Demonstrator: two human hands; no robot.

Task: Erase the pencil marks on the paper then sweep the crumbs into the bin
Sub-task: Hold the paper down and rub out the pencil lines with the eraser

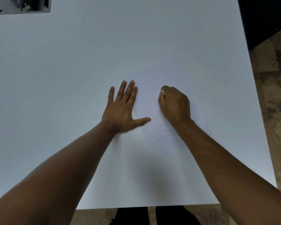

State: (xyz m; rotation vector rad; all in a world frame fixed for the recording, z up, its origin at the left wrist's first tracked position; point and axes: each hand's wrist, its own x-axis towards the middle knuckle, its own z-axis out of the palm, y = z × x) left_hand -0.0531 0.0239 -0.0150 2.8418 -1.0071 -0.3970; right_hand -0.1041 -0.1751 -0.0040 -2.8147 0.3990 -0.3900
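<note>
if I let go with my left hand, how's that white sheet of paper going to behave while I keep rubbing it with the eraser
The thin white sheet of paper would probably slide or skew, since it lies loose on a smooth white table. It looks light and floppy, so it may buckle under the small white eraser in your right hand. Your flat left hand seems to pin it.

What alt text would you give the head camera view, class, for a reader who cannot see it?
A person's right hand presses a small white eraser onto a sheet of paper with faint pencil marks, while the left hand lies flat, holding the sheet's edge. Everything rests on a white table.
</note>
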